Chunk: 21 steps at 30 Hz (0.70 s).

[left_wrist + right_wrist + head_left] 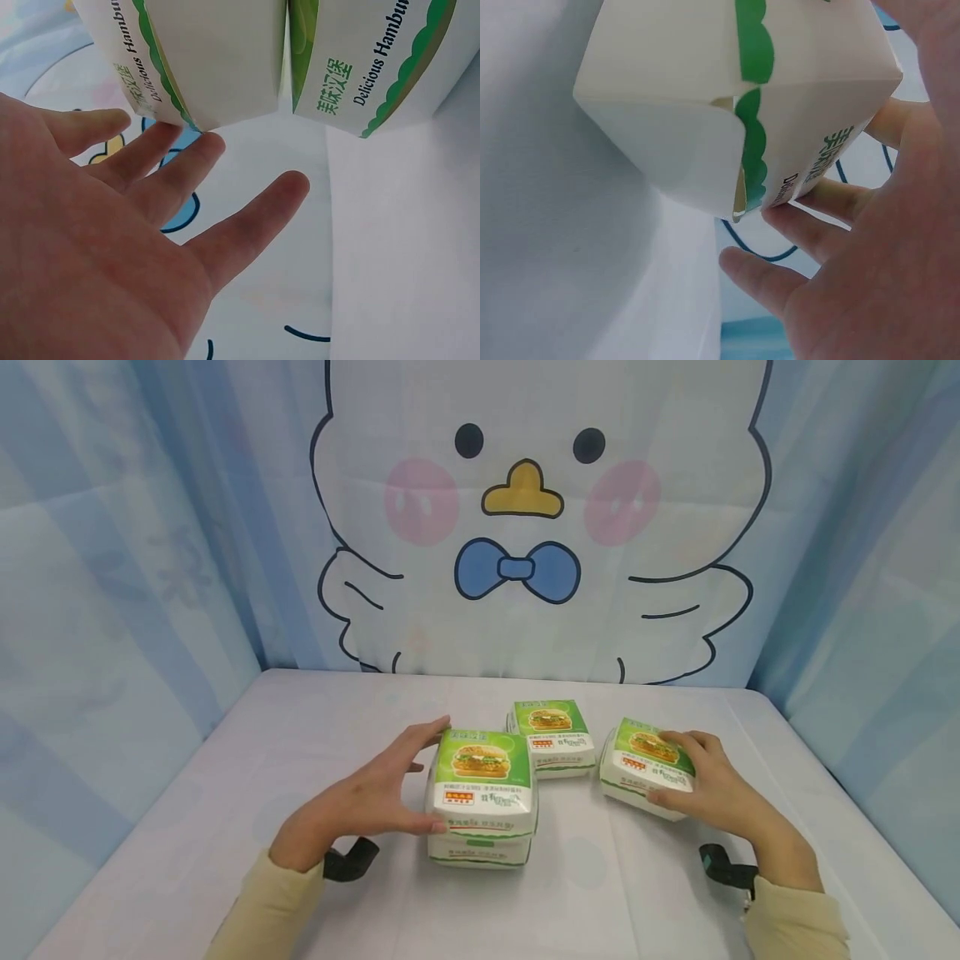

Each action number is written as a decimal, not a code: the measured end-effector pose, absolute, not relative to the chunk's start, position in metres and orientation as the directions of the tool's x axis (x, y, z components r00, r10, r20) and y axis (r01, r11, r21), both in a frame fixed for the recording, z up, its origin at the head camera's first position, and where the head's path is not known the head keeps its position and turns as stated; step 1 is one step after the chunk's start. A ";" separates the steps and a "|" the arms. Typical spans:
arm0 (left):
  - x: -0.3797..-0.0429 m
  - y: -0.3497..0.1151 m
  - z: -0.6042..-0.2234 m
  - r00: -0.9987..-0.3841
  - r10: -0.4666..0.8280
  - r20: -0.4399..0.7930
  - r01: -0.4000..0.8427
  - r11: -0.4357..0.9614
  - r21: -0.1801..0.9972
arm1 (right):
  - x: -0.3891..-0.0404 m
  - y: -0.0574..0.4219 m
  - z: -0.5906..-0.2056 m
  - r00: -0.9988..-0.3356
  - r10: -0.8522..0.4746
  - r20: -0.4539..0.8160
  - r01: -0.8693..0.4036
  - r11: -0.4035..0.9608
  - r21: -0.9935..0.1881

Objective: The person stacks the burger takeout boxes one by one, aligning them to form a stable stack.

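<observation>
Two green-and-white hamburger boxes stand stacked left of centre. My left hand spans the left side of the upper hamburger box, thumb on its front face and fingers at its back edge. Below it is the lower hamburger box, seen beside the upper one in the left wrist view, where the little finger stands out straight. My right hand holds another hamburger box at the right, turned at an angle, with the thumb at its front and the fingertips at its top and far side.
One more hamburger box stands just behind the stack, between the two hands. All are on a white-covered table. A curtain with a cartoon bird hangs along the back edge, and blue curtains close both sides.
</observation>
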<state>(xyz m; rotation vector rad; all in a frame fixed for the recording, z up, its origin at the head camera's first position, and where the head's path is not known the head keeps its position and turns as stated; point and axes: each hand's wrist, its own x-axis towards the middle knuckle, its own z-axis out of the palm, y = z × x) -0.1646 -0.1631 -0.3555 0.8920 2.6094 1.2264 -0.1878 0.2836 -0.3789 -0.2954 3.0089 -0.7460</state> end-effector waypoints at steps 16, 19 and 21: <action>-0.166 -0.164 -0.356 -0.816 0.557 0.157 0.479 0.500 0.721 | -0.182 0.283 -0.358 -0.974 -0.208 0.094 -0.226 0.827 -0.514; -0.166 -0.163 -0.356 -0.822 0.549 0.148 0.470 0.508 0.722 | -0.181 0.284 -0.357 -0.972 -0.210 0.109 -0.235 0.818 -0.524; -0.166 -0.163 -0.356 -0.823 0.548 0.148 0.469 0.510 0.721 | -0.179 0.284 -0.356 -0.969 -0.213 0.123 -0.245 0.807 -0.537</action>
